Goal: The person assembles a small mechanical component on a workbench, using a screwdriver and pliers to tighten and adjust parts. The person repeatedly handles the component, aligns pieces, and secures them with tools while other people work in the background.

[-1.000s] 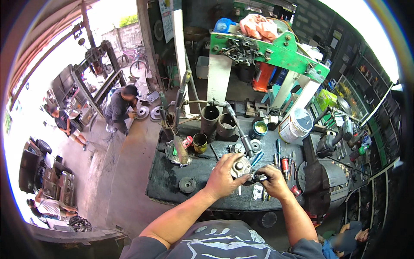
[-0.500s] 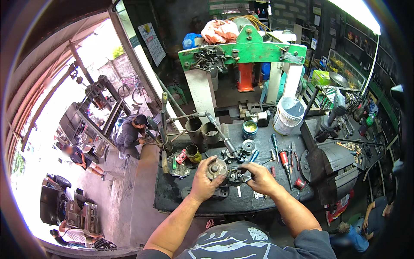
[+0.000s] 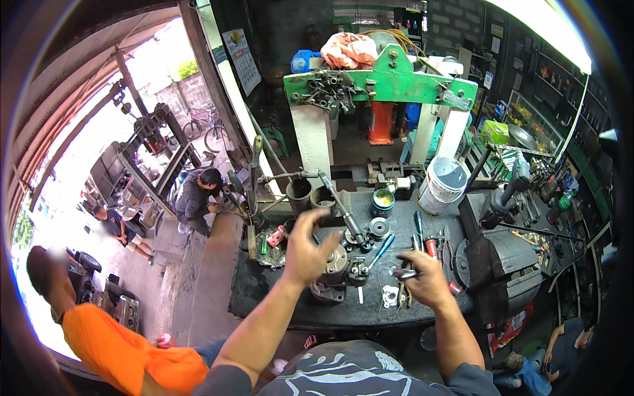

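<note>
Black workbench [image 3: 264, 298] carries a metal housing [image 3: 337, 261], green beam [image 3: 389, 87] behind

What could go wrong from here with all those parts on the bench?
The metal part isn't clasped by the open left hand near it, so a knock might tip it.
The right hand pinches a small shiny piece, which could slip and get lost among the clutter.
The can is open, so a bump might spill it.
</note>
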The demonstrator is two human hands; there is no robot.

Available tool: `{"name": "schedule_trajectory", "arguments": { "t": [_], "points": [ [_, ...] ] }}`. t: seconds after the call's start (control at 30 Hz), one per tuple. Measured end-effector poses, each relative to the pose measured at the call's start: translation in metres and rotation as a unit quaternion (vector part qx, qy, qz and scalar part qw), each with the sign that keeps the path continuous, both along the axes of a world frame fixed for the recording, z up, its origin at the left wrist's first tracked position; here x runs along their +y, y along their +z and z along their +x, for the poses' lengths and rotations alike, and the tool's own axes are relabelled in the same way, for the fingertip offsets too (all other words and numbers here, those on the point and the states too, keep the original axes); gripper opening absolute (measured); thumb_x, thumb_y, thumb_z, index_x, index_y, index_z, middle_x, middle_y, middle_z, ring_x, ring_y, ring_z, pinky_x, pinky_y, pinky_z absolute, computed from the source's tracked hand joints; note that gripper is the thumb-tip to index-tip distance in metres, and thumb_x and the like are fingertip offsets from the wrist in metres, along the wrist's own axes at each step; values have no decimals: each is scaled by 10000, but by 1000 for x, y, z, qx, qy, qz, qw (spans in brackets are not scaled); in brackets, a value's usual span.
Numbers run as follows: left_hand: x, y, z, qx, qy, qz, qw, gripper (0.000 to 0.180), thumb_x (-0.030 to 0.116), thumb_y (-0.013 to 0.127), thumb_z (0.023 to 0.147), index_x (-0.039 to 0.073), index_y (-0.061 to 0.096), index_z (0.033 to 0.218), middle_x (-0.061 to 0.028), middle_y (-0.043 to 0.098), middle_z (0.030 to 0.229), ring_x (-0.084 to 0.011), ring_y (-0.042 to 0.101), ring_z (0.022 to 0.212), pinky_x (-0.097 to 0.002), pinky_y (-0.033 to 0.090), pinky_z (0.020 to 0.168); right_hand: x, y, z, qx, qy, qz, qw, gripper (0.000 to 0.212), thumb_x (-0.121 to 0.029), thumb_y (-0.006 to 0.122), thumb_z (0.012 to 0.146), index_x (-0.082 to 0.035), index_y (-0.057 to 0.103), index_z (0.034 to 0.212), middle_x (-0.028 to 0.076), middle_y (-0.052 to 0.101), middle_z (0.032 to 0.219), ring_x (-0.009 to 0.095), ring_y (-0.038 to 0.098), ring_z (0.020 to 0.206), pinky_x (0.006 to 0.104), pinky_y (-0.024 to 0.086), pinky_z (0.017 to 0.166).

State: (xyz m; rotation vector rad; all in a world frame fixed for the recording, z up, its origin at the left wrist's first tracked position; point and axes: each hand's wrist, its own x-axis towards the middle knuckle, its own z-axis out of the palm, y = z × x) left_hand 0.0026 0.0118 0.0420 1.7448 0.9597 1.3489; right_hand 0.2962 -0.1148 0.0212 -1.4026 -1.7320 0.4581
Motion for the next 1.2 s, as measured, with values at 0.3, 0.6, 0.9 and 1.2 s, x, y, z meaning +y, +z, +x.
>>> {"name": "schedule_trajectory", "arguments": {
  "t": [0.3,0.6,0.9,1.2],
  "points": [
    [312,93,87,100,224,66,967,321,217,851,875,61,865,1155,-170,860,1075,-299,838,1016,-393,638,945,-116,-10,65,29,-261,31,964,297,13,836,817,28,766,1105,210,782,1017,401,766,938,429,594,865],
    [451,64,130,37,323,41,945,414,155,954,872,-4,838,1237,-166,870,1127,-265,837,1000,-380,633,959,-251,-61,57,140,-496,-220,828,229,-35,758,1011,-3,796,1235,123,807,1078,197,734,1000,349,590,944],
    [457,74,139,104,375,99,916,437,207,963,868,-15,839,1223,-212,857,1032,-321,838,958,-424,626,928,-218,-78,74,133,-487,-148,851,198,-51,789,921,29,776,1101,133,776,959,222,733,887,375,586,852],
    [474,80,120,110,317,24,942,420,175,909,899,-6,838,1272,-204,860,1151,-268,829,1080,-383,604,1022,-201,-91,85,97,-434,-137,885,203,24,759,859,54,765,1060,177,779,962,294,754,886,395,590,853]
  ]
}}
